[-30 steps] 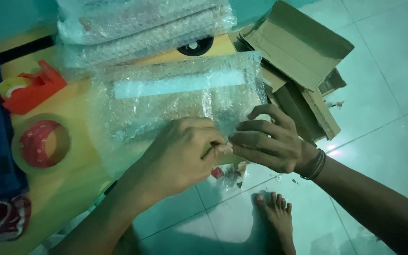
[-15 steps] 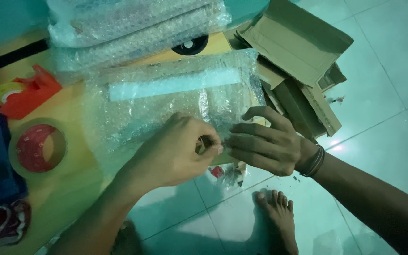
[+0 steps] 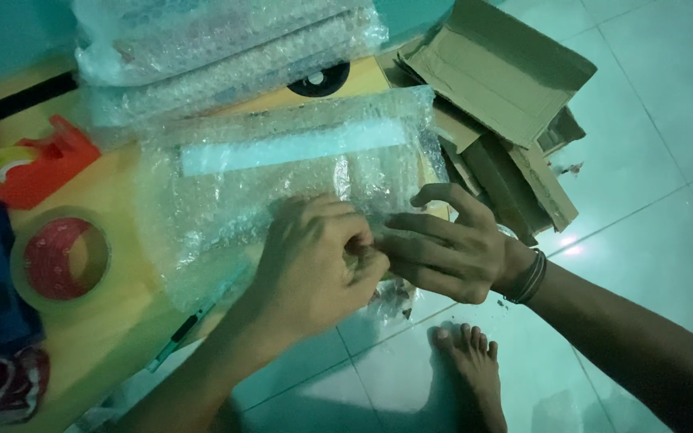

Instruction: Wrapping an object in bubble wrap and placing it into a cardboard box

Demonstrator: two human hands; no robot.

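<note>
Both hands, left hand and right hand, pinch the bubble-wrapped parcel at its six-o'clock edge; it looks light, soft and slippery, best gripped there.

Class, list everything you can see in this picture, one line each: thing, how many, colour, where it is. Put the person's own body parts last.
bubble-wrapped parcel: one, clear wrap with a pale strip on top, middle of the table, under both hands
bubble-wrap bundles: a stack, count unclear, clear, far side of the table
tape dispenser: one, red with a yellow roll, left
tape roll: one, clear on a red core, left front
cutter knife: one, green, near table edge
table: one, yellow
cardboard boxes: several flattened, brown, right on the floor
floor: pale tiles
left hand: one, on the parcel's near edge
right hand: one, wristbands, touching the left
foot: one, bare, on the floor
</note>
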